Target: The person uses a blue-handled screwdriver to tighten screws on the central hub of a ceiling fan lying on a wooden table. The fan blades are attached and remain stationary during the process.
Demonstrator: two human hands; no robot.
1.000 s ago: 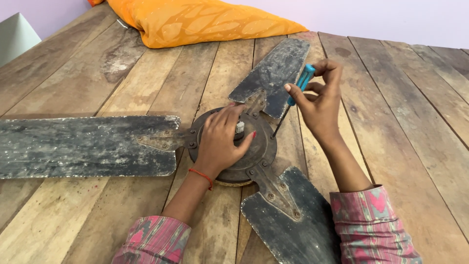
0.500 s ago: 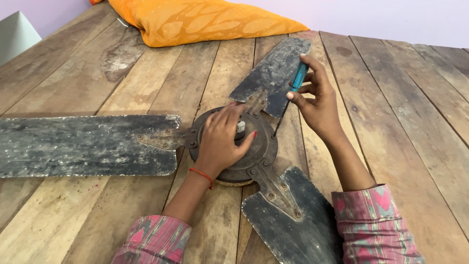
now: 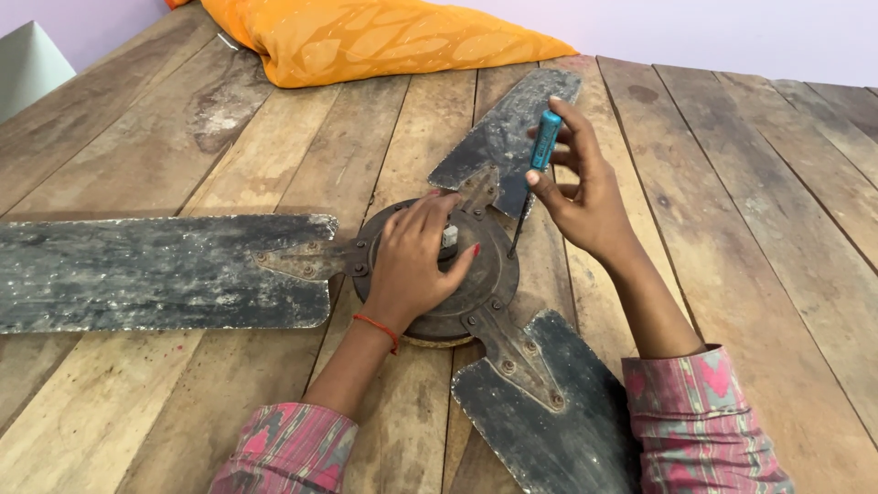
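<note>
Our left hand [image 3: 416,261] rests flat, fingers spread, on the round motor housing [image 3: 476,274] of an old ceiling fan [image 3: 439,274] lying on the wooden plank bench [image 3: 759,238]. Our right hand [image 3: 585,197] is clamped on a blue-handled screwdriver [image 3: 540,155], its tip touching the housing rim beside the far blade bracket [image 3: 477,190]. Three grimy blades radiate outward; an orange cushion [image 3: 366,37] lies beyond.

Worktop [image 3: 759,238]: weathered wooden planks. Bears one old ceiling fan [image 3: 457,302] with three dirty blades, mid-surface; one orange cushion [image 3: 366,37] at far edge.
</note>
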